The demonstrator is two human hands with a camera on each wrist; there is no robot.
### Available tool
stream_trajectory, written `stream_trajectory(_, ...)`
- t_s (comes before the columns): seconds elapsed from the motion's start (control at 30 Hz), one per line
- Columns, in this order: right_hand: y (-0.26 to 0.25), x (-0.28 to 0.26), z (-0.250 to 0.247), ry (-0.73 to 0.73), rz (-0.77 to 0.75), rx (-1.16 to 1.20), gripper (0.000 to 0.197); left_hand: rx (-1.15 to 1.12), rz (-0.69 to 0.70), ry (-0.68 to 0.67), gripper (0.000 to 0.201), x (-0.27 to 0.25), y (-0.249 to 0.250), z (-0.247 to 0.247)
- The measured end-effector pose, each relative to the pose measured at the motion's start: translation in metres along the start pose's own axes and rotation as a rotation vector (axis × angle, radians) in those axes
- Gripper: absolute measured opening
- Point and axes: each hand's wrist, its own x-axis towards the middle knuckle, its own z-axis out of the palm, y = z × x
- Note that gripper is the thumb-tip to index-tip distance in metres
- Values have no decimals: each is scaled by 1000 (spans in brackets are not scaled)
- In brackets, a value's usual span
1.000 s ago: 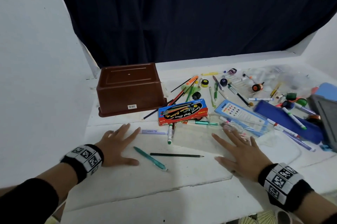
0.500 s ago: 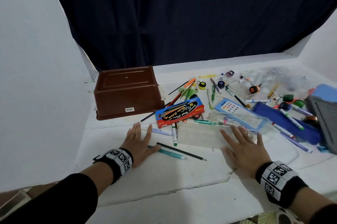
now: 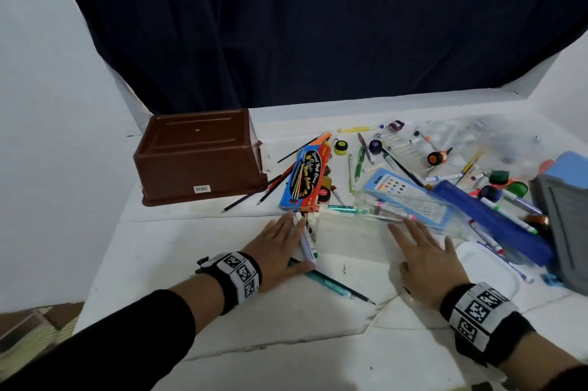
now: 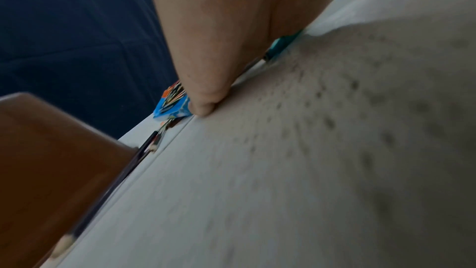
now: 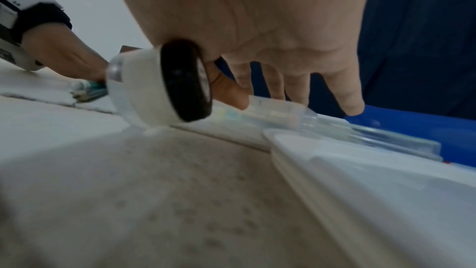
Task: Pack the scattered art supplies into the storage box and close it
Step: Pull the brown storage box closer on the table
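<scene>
Storage box (image 3: pixel 200 156): brown plastic, resting upside down on the white table (image 3: pixel 241 320), base uppermost, a barcode sticker on its near wall. Its long axis runs left to right across the table, parallel to the dark curtain (image 3: pixel 318 24) behind it.

Left hand (image 3: pixel 280 250): flat on the table, fingers straight and together, gripping nothing. It lies in front of the box and to its right. The inner edge of the hand presses against a bunch of white markers (image 3: pixel 307 241), which point away from the person. A teal pen (image 3: pixel 327 283) and a dark pencil (image 3: pixel 359 295) run out from under the thumb, angled toward the near right. In the left wrist view a fingertip (image 4: pixel 203 107) touches the table just short of the paint box.

Right hand (image 3: pixel 426 254): flat, fingers spread and straight, holding nothing. It sits well to the right of the box, fingertips on the edge of a clear plastic case (image 3: pixel 410 209).

Red and blue paint box (image 3: pixel 305 182): just right of the storage box, long axis pointing away from the person. Loose pens, pencils and paint pots (image 3: pixel 340 146) are scattered further right, with a blue pouch (image 3: pixel 490 222) beyond them.
</scene>
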Motion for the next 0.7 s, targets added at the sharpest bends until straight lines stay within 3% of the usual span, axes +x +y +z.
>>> stream_trajectory(0.3, 42, 2, -4, 0, -19, 107, 80, 33, -72, 29, 96, 21, 32, -2)
stream_trajectory(0.47, 42, 2, -9, 57, -55, 311, 57, -36, -53, 38, 89, 12, 28, -12)
stream_trajectory(0.6, 21, 0, -13, 213, -275, 375, 37, -211, -180, 135, 80, -6, 11, -26)
stream_trajectory(0.7, 3, -6, -7, 211, -503, 346, 44, -300, -380, 270, 68, -14, -21, -35)
